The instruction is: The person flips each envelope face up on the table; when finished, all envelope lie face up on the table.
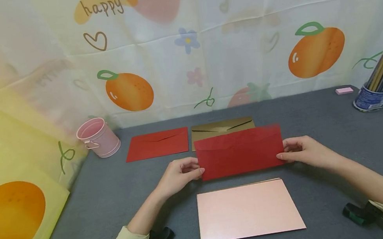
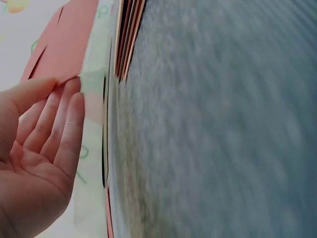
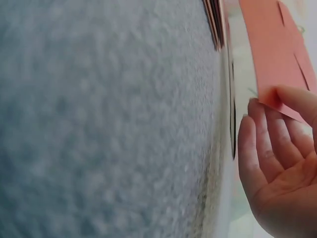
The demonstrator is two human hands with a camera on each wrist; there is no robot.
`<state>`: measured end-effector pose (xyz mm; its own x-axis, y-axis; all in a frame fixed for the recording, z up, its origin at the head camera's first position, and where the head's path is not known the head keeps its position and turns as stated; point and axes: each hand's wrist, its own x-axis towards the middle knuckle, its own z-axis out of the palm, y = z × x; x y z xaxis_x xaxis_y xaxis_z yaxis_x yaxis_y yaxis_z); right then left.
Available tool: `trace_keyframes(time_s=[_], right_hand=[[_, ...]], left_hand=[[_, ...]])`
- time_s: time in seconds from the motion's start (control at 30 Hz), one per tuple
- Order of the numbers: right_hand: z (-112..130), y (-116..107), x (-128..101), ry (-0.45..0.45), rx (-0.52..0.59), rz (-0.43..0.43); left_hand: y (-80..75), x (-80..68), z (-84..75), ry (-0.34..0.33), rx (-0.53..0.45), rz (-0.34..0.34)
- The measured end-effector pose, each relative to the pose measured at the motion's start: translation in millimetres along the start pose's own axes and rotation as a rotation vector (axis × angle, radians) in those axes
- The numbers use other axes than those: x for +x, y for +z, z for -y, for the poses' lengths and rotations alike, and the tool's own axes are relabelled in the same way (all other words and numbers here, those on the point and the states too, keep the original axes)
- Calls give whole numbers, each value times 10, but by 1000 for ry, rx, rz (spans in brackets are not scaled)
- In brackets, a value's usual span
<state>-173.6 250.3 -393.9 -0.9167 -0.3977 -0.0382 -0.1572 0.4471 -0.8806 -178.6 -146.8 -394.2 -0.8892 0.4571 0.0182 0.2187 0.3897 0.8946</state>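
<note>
Between both hands a red envelope is held up off the table, its flap side facing me. My left hand pinches its left edge between thumb and fingers, and my right hand pinches the right edge the same way. Each wrist view shows the thumb on the near face, with the left hand and the right hand gripping a short end of the paper. Below the raised envelope lies a stack of pale pink envelopes or cards. Behind it, a gold envelope is partly covered from view.
Another red envelope lies flat at the back left, beside a small pink bucket. At the back right stand a pencil holder full of pencils and a pink eraser. A printed cloth hangs behind the grey table.
</note>
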Motion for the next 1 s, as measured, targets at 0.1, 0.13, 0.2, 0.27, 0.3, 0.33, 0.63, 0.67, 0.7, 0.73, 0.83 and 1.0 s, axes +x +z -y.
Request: trace_keyframes(time_s=[0.1, 0.13, 0.2, 0.27, 0.3, 0.33, 0.63, 0.67, 0.7, 0.73, 0.83, 1.0], right_hand=[[-46, -62, 9, 60, 85, -18], [-60, -85, 9, 73, 104, -23], [-90, -131, 9, 100, 135, -35], [-119, -177, 10, 128, 161, -52], [-134, -202, 10, 136, 173, -59], [-149, -229, 8, 142, 186, -64], [-316, -538, 2, 226, 207, -133], [-334, -576, -4, 240, 203, -144], [-357, -615, -11, 251, 200, -154], [-383, -652, -18, 260, 200, -164], [-459, -755, -29, 282, 217, -206], [-565, -896, -24, 290, 245, -278]], left_hand=[[60, 79, -28, -51, -140, -9], [80, 106, -39, -68, -181, -12], [122, 167, -61, -98, -242, -25], [166, 232, -82, -118, -289, -41], [188, 265, -95, -127, -309, -47], [212, 301, -111, -134, -329, -54], [426, 646, -280, -166, -410, -22], [454, 695, -298, -170, -430, -12], [482, 743, -321, -172, -448, -2], [511, 791, -345, -177, -471, 5], [599, 928, -412, -196, -548, 30], [750, 1140, -476, -232, -588, 67]])
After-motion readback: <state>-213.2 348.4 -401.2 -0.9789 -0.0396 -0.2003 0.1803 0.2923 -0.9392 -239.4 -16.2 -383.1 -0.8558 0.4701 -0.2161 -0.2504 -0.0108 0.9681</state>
